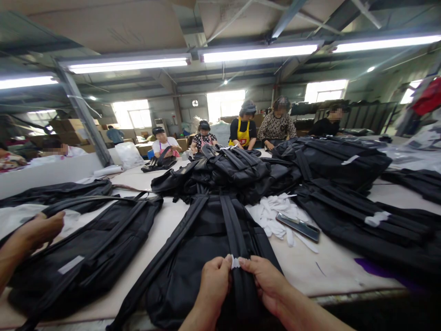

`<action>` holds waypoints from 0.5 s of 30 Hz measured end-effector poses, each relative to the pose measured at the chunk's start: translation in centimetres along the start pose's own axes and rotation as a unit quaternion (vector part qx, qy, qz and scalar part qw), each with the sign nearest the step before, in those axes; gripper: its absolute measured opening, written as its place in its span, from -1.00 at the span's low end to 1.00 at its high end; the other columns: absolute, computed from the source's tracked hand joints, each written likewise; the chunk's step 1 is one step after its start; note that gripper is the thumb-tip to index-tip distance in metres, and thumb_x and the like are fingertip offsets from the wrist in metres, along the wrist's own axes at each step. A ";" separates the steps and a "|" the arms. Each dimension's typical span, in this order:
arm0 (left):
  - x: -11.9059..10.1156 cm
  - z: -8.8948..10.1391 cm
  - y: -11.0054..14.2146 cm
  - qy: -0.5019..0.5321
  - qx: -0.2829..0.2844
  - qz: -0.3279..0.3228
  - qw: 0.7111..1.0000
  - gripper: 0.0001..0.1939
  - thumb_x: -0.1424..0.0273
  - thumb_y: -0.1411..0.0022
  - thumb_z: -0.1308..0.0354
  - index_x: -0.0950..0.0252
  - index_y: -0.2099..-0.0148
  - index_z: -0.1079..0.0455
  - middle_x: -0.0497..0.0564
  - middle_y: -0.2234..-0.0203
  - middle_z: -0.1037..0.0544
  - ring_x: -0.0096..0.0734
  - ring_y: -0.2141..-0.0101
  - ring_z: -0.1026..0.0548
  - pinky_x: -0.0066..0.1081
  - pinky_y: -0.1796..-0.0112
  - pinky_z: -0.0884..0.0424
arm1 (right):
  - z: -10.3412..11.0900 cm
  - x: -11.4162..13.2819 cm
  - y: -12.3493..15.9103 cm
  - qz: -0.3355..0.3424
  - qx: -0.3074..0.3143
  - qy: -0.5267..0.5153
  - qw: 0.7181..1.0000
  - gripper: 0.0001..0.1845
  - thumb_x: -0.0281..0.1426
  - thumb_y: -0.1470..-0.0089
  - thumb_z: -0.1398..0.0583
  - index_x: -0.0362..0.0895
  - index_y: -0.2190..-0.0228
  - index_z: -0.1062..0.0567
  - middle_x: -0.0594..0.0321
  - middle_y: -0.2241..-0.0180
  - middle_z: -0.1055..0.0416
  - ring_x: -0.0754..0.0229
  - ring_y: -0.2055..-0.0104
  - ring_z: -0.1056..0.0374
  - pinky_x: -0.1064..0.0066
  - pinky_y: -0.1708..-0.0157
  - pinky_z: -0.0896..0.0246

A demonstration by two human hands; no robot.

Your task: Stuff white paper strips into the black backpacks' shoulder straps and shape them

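Observation:
A black backpack [193, 243] lies in front of me with its two shoulder straps facing up. Around the right-hand strap [232, 220] goes a small white strip [235, 262], pinched from both sides. My left hand [215, 280] is closed, thumb and fingers gripping the strip's left end. My right hand [263, 280] is likewise closed, on its right end. The fingertips under the strap are hidden. Just beyond, to the right, sits a pile of similar white strips [272, 214], with a smartphone [298, 226] resting on it.
Black backpacks are heaped across the table [303, 271]; another backpack [365, 216] on the right has a white strip on its straps. At left, a co-worker's hand [41, 230] is over a backpack [113, 248]. Several people work along the far side.

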State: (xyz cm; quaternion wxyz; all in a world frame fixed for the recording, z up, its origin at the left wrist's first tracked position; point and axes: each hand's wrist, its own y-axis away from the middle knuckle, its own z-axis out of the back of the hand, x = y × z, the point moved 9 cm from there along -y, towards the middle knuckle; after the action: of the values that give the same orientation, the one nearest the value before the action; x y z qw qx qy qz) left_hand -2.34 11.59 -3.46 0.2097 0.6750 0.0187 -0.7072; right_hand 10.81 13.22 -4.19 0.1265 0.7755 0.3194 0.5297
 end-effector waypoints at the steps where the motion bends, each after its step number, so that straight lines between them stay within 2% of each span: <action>1: 0.0 -0.1 -0.1 -0.004 0.003 0.005 1.000 -0.43 -0.16 0.05 -0.19 0.24 0.58 -0.15 -0.17 0.77 -0.18 -0.57 0.73 -0.15 -0.52 0.69 -0.04 | 0.0 0.0 -0.1 0.007 0.007 -0.005 1.000 -0.71 -0.30 0.12 -0.32 -0.13 0.47 -0.32 0.41 0.68 -0.29 0.37 0.71 -0.17 0.56 0.71 0.04; 3: 0.0 -0.4 -0.2 -0.010 0.013 0.016 1.000 -0.42 -0.17 0.08 -0.20 0.24 0.58 -0.15 -0.16 0.78 -0.20 -0.57 0.74 -0.14 -0.52 0.69 -0.04 | 0.2 -0.1 -0.5 0.013 0.015 -0.010 1.000 -0.64 -0.26 0.18 -0.36 -0.12 0.48 -0.28 0.44 0.69 -0.26 0.40 0.72 -0.12 0.56 0.71 0.09; 7: -0.7 -1.0 0.0 0.030 0.055 0.012 0.998 -0.40 -0.18 0.11 -0.23 0.24 0.56 -0.14 -0.21 0.77 -0.14 -0.61 0.72 -0.09 -0.54 0.67 0.00 | 0.4 -0.1 -0.6 0.018 0.050 0.011 0.999 -0.54 -0.13 0.20 -0.35 -0.08 0.50 -0.21 0.57 0.74 -0.01 0.45 0.74 0.11 0.57 0.71 0.27; 8: -0.9 -1.0 0.1 0.045 0.062 0.010 0.997 -0.40 -0.17 0.12 -0.23 0.24 0.55 -0.13 -0.22 0.76 -0.12 -0.63 0.71 -0.07 -0.54 0.66 0.01 | 0.4 0.1 -0.4 0.023 0.063 0.045 0.997 -0.55 -0.07 0.16 -0.31 -0.08 0.50 -0.22 0.57 0.74 0.01 0.44 0.74 0.13 0.56 0.70 0.26; 10: -0.9 -0.8 0.3 0.059 0.063 0.014 0.996 -0.39 -0.18 0.12 -0.23 0.24 0.55 -0.12 -0.23 0.74 -0.11 -0.64 0.70 -0.06 -0.55 0.65 0.03 | 0.7 1.2 0.3 0.066 0.064 0.180 0.979 -0.59 0.00 0.04 -0.20 -0.09 0.51 -0.28 0.50 0.74 -0.05 0.38 0.72 0.05 0.51 0.69 0.18; 11: -0.8 -0.6 0.4 0.060 0.062 0.018 0.996 -0.40 -0.18 0.11 -0.22 0.25 0.54 -0.12 -0.23 0.73 -0.11 -0.64 0.69 -0.06 -0.55 0.65 0.02 | 1.0 2.4 0.9 0.117 0.046 0.266 0.956 -0.59 -0.01 -0.01 -0.16 -0.10 0.52 -0.33 0.43 0.71 -0.14 0.34 0.69 -0.05 0.48 0.66 0.09; 12: -0.8 -0.6 0.5 0.058 0.062 0.022 0.996 -0.41 -0.18 0.09 -0.21 0.25 0.54 -0.13 -0.22 0.72 -0.12 -0.63 0.69 -0.07 -0.55 0.64 0.01 | 1.1 4.0 1.7 0.182 0.015 0.350 0.919 -0.61 -0.04 -0.05 -0.13 -0.12 0.52 -0.38 0.35 0.66 -0.25 0.28 0.62 -0.17 0.44 0.60 -0.01; 15: -0.8 -0.6 0.8 0.048 0.063 0.022 0.997 -0.44 -0.14 0.03 -0.18 0.26 0.53 -0.16 -0.20 0.71 -0.16 -0.60 0.67 -0.12 -0.53 0.63 -0.05 | 0.5 8.5 4.7 0.360 -0.086 0.496 0.785 -0.71 -0.19 -0.14 -0.11 -0.11 0.44 -0.47 0.21 0.41 -0.45 0.17 0.34 -0.35 0.38 0.32 -0.15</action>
State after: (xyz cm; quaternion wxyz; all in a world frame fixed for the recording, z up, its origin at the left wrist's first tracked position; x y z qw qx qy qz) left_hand -1.49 11.26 -2.52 0.1811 0.7199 -0.0302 -0.6693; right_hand 14.94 15.03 4.46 -0.1832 0.4504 -0.0108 0.8738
